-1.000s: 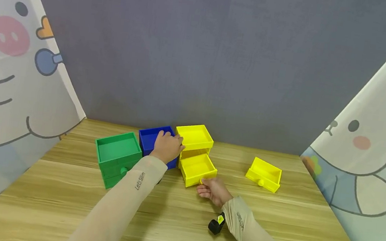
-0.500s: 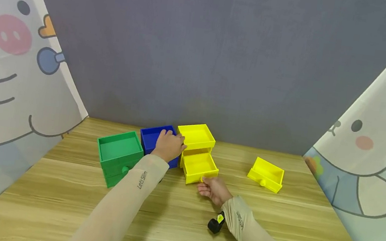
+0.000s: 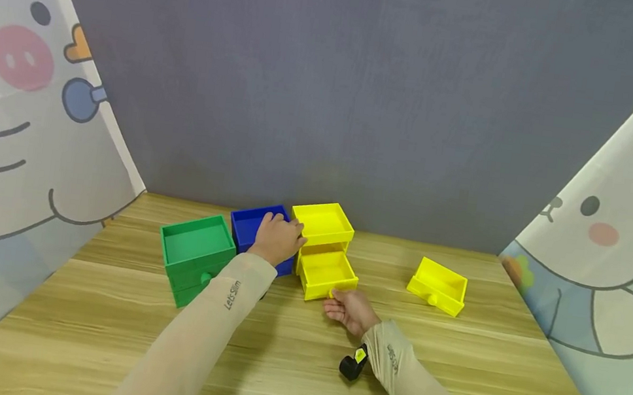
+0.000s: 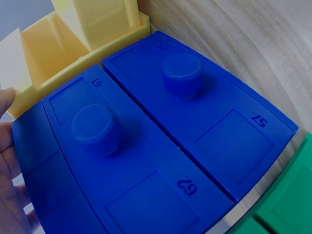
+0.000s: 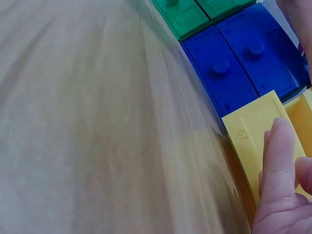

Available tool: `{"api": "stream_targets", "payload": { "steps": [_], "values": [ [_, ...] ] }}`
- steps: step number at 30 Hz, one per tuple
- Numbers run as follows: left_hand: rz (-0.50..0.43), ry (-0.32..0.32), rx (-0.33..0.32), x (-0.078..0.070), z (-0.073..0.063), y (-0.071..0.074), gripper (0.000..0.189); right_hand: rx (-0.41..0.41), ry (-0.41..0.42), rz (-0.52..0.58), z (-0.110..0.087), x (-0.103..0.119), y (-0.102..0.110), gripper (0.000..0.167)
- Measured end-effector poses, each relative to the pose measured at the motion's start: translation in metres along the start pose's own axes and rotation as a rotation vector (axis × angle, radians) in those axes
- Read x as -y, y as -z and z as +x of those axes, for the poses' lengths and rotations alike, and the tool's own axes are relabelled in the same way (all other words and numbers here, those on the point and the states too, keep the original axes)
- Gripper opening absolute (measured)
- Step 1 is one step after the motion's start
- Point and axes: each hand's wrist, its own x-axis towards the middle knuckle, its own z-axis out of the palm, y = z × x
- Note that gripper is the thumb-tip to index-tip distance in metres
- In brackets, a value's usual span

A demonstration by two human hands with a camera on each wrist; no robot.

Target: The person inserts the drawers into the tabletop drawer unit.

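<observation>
My right hand [image 3: 352, 312] pinches the knob at the front of a yellow drawer [image 3: 327, 270], which is pulled partly out of the yellow cabinet [image 3: 322, 221]. In the right wrist view a straight finger lies across the drawer's front [image 5: 248, 131], and the knob is hidden behind the hand. My left hand [image 3: 277, 240] rests over the blue cabinet [image 3: 248, 223], its fingers at the top edge and one digit touching the yellow cabinet's side. Two knobbed drawer fronts of the blue cabinet [image 4: 146, 126] fill the left wrist view.
A green cabinet [image 3: 195, 255] stands left of the blue one. Another yellow drawer [image 3: 438, 286] lies alone at the right on the wooden table [image 3: 481, 349]. A grey panel [image 3: 352, 96] closes off the back. A black wrist camera [image 3: 353, 362] hangs below my right wrist.
The yellow drawer has straightened a little and sits slightly farther into the cabinet, with my right hand still on its knob. My left hand keeps its place; the head view has shifted slightly.
</observation>
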Motion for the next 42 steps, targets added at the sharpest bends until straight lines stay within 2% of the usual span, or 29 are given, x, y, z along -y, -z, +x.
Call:
{"api": "stream_targets", "payload": {
  "steps": [3,8,11,12,15,18,20,25,27,28,29,32,35,36,42],
  "values": [
    [0.002,-0.006,-0.010,-0.001,0.000,0.001,0.042,0.003,-0.008,0.009,-0.001,0.002,-0.001,0.016],
    [0.008,-0.008,-0.014,-0.002,0.000,0.000,0.041,-0.038,-0.020,-0.023,0.004,0.002,-0.004,0.020],
    [0.016,-0.011,-0.025,-0.001,0.000,0.000,0.041,-0.035,-0.009,-0.029,0.012,-0.002,-0.001,0.020],
    [0.018,-0.012,-0.026,-0.001,0.000,0.000,0.041,0.004,0.006,-0.009,0.016,-0.005,0.002,0.020],
    [0.033,-0.016,-0.035,0.000,0.001,-0.001,0.042,0.014,0.007,0.004,0.022,-0.007,0.005,0.018],
    [0.052,-0.011,-0.034,0.002,0.002,-0.002,0.044,0.001,-0.015,-0.003,0.020,-0.003,0.002,0.017],
    [0.055,-0.009,-0.038,0.003,0.002,-0.002,0.045,-0.049,-0.038,-0.024,0.015,0.003,-0.005,0.017],
    [0.016,-0.033,-0.088,0.004,0.000,-0.005,0.043,-0.051,-0.057,0.002,0.015,0.006,-0.009,0.016],
    [-0.004,-0.042,-0.112,0.004,-0.001,-0.008,0.043,-0.043,-0.057,0.001,0.019,0.004,-0.006,0.016],
    [-0.014,-0.042,-0.116,0.004,-0.001,-0.009,0.043,-0.046,-0.055,-0.007,0.021,0.002,-0.005,0.017],
    [-0.025,-0.039,-0.115,0.005,-0.001,-0.011,0.043,-0.011,-0.039,0.004,0.026,-0.002,0.000,0.018],
    [-0.051,-0.035,-0.128,0.005,-0.001,-0.014,0.044,-0.009,-0.030,-0.009,0.031,-0.006,0.004,0.021],
    [-0.058,-0.034,-0.126,0.006,-0.001,-0.014,0.043,-0.020,-0.043,-0.023,0.028,-0.002,0.003,0.022],
    [-0.059,-0.031,-0.123,0.006,-0.001,-0.014,0.043,-0.053,-0.061,-0.046,0.023,0.002,-0.002,0.021],
    [-0.047,-0.030,-0.151,0.005,-0.001,-0.013,0.039,-0.038,-0.084,-0.040,0.015,0.010,-0.005,0.022]
  ]
}}
